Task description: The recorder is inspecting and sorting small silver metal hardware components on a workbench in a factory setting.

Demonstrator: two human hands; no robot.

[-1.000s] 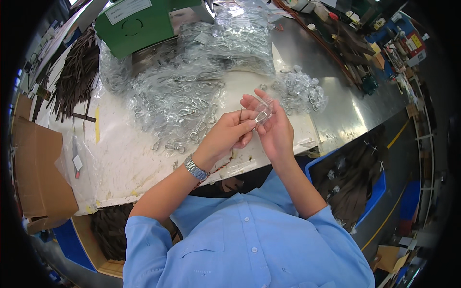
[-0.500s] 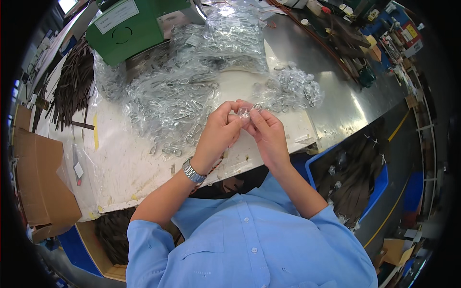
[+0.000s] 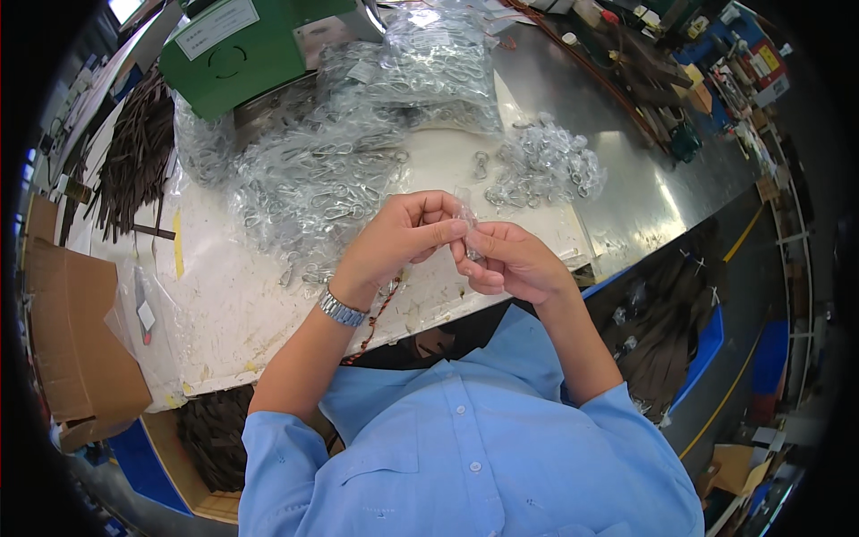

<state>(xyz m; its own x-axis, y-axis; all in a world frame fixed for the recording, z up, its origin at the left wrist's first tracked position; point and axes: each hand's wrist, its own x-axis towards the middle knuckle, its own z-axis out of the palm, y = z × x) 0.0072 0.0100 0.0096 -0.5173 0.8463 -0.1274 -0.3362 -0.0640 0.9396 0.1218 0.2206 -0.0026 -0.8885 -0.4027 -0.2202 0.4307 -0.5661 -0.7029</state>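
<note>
My left hand is closed, thumb and fingers pinching a small clear plastic bag. Against it, the fingers of my right hand are pressed together on the lower part of the same bag. A bit of metal seems to show through the plastic between them, mostly hidden by my fingers. Beyond my hands a bagged metal snap hook lies by itself on the white board. To its right is a loose pile of small bagged snap hooks. Left of my hands spreads a larger heap of bagged snap hooks.
A big clear sack of hooks sits at the back beside a green machine. Dark brown straps hang over the left side. A cardboard box stands at left, and a blue bin of straps at right.
Both hands have turned and drawn slightly nearer to me, the right one moving rightward. The lone snap hook now shows clearly beside the right pile. Clear plastic now sticks up above my fingertips.
</note>
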